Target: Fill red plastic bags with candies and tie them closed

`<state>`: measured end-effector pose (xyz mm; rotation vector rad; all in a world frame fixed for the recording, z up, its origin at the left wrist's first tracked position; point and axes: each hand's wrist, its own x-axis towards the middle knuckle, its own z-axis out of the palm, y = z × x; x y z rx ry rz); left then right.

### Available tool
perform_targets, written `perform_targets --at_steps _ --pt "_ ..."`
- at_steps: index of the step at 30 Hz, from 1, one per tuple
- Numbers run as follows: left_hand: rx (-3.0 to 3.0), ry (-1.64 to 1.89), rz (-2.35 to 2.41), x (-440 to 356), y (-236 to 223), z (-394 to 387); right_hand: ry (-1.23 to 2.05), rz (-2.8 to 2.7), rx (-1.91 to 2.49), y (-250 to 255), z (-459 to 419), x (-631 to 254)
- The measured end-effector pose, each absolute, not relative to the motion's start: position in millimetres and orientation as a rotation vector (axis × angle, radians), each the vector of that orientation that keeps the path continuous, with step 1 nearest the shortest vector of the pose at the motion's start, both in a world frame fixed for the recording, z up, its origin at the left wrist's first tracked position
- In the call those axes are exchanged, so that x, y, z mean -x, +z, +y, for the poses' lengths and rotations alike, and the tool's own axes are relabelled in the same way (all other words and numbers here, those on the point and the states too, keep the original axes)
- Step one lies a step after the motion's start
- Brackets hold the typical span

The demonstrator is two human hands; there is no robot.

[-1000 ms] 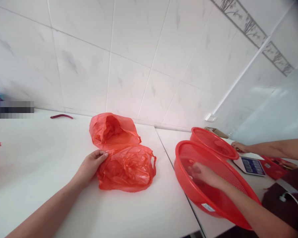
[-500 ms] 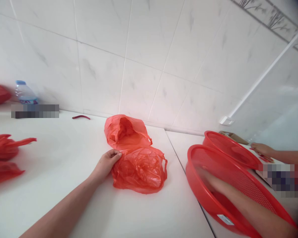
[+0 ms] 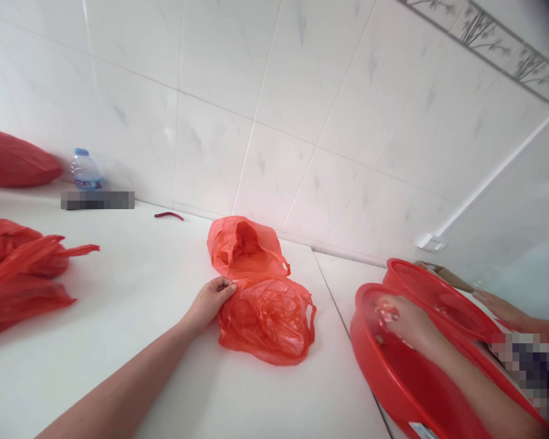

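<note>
My left hand [image 3: 209, 303] pinches the edge of a crumpled red plastic bag [image 3: 268, 317] that lies on the white counter [image 3: 132, 317]. A second red bag [image 3: 244, 247] with an open mouth lies just behind it, touching it. My right hand [image 3: 400, 320] reaches into a large red mesh basket [image 3: 384, 378] at the lower right; its fingers are curled, and small reddish bits show at the fingertips, too blurred to name.
A second red basket [image 3: 439, 296] sits behind the first, with another person's hand [image 3: 501, 308] at its far side. More red bags [image 3: 18, 268] lie at the left. A water bottle [image 3: 86, 171] and a red chilli [image 3: 168, 215] are by the tiled wall.
The view has swung left, bringing the left bags and the bottle into sight. My right hand has moved deeper into the basket. My left hand stays on the bag.
</note>
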<state>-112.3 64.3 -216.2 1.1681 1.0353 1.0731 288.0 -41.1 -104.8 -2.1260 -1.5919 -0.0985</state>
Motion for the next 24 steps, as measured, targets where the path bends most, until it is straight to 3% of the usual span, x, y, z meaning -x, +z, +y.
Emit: perform_targets --at_steps 4,6,9,13,19,24 --pt "-1.193 1.077 1.048 112.6 -215.7 64.1 -0.147 -1.812 1.945 -91.1 -33.1 -242.8" --pt "-1.208 1.073 1.052 113.3 -215.3 63.7 -0.012 -2.004 1.797 -89.2 -29.1 -203.8" --pt "-1.214 1.071 1.048 113.7 -215.5 62.8 0.256 -2.208 1.626 -106.7 -17.5 -145.2" --pt "-1.199 1.100 1.015 112.7 -218.1 63.3 0.300 -2.360 1.513 -137.1 5.0 -103.5" --pt "-1.204 1.117 1.034 112.1 -223.3 67.3 0.075 -2.190 1.607 -112.8 13.2 -137.3" --pt "-1.213 1.126 0.995 112.5 -224.5 69.3 -0.145 -1.771 2.018 -89.4 -17.0 -219.8"
